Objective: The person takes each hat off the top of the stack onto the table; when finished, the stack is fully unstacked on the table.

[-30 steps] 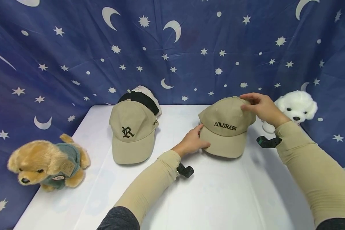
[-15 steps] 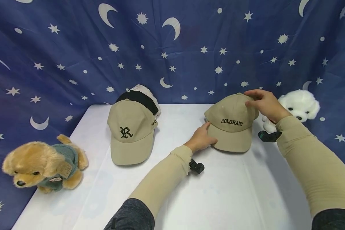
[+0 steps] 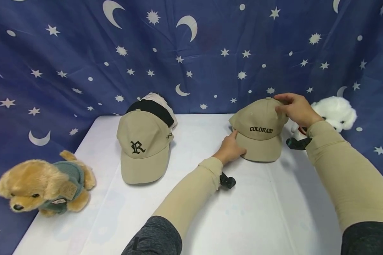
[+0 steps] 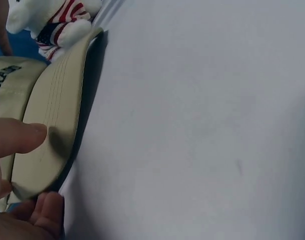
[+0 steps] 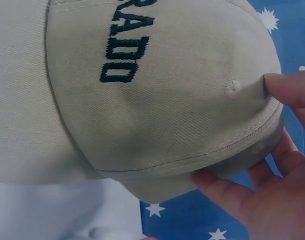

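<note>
A beige baseball cap (image 3: pixel 261 120) lettered COLORADO stands at the right rear of the table, brim toward me. My left hand (image 3: pixel 230 148) grips the brim's left edge; the left wrist view puts its thumb (image 4: pixel 20 136) over the brim and other fingertips (image 4: pixel 50 207) under it. My right hand (image 3: pixel 297 109) holds the upper right of the crown between thumb and fingers, as the right wrist view (image 5: pixel 252 195) confirms. To the left, a second beige cap (image 3: pixel 143 141) with a dark letter R leans before a black cap (image 3: pixel 151 109) and a pale cap (image 3: pixel 161 102).
A white plush dog (image 3: pixel 336 111) sits behind my right wrist, partly hidden. At the left edge rests a tan plush dog (image 3: pixel 35 180) in a teal sweater. The white table (image 3: pixel 258 209) ends at a blue curtain (image 3: pixel 210 53) with stars and moons.
Both hands have shifted the COLORADO cap rightward and farther back, keeping their hold on it. The camera view has turned slightly; the other caps and dogs stay put on the table.
</note>
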`<state>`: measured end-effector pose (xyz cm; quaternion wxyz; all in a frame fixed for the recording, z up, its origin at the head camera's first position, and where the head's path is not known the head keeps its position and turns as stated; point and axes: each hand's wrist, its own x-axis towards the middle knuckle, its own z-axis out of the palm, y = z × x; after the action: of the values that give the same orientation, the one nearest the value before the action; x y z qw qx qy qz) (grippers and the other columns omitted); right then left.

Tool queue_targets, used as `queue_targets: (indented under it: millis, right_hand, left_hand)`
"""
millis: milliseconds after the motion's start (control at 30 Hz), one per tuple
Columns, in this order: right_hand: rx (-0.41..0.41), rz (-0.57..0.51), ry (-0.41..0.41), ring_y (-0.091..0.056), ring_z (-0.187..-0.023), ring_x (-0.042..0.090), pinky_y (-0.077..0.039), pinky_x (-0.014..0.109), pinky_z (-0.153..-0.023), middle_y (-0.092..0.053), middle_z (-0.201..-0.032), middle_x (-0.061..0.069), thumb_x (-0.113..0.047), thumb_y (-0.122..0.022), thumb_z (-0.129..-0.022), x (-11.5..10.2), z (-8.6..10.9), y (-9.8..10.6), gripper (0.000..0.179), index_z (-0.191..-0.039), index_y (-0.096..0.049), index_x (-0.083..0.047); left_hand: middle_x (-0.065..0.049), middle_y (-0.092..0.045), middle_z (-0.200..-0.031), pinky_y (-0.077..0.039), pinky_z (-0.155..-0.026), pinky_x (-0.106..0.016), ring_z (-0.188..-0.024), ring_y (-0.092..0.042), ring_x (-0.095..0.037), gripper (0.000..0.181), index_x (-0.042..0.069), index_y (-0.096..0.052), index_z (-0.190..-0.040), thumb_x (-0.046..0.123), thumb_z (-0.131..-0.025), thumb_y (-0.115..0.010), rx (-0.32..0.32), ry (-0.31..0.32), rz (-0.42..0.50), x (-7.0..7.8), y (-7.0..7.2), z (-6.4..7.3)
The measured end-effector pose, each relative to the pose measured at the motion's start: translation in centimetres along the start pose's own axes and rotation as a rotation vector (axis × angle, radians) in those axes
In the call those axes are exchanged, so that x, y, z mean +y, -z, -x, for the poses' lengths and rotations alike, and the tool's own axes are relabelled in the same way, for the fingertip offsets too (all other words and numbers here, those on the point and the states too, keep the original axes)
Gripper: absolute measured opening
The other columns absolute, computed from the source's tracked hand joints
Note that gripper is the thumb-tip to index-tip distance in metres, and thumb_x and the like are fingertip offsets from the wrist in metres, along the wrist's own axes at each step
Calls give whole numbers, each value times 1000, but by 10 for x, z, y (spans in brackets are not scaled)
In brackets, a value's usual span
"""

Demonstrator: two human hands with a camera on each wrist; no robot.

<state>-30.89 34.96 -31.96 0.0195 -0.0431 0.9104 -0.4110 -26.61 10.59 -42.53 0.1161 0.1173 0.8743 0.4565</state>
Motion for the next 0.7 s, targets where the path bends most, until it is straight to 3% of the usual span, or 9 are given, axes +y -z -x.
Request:
queue_targets:
  millis: [233, 467, 600, 700]
  right_hand:
    - [18, 51, 6, -47, -115, 29, -45, 24, -77, -47, -140, 22, -19, -60, -101, -2, -7, 7, 51, -147, -46, -1]
    - [48, 52, -4, -47, -119, 25, -42, 15, -79, -48, -141, 24, -16, -60, -100, 3, -11, 11, 50, -145, -47, 2]
    - [59, 51, -8, -46, -123, 29, -42, 17, -83, -47, -143, 26, -17, -60, -100, 5, -13, 12, 52, -145, -46, 4]
    - [62, 61, -4, -45, -128, 35, -42, 30, -95, -46, -144, 27, -21, -60, -100, 4, -14, 12, 53, -146, -45, 4]
  left_hand:
    - [-21, -40, -143, -39, -103, -26, -130, -42, -27, 83, 10, -36, -155, 9, -84, -77, 30, 40, -10, 10, -10, -5]
    - [-18, -44, -147, -37, -107, -27, -134, -44, -25, 81, 8, -35, -156, 12, -86, -76, 10, 41, -6, 14, -14, -8]
    - [-15, -43, -151, -32, -111, -27, -139, -41, -24, 80, 7, -33, -156, 13, -87, -74, -12, 29, 15, 13, -14, -10]
    - [-12, -43, -153, -31, -112, -27, -141, -39, -22, 77, 7, -35, -155, 14, -88, -73, -29, 16, 40, 12, -14, -12]
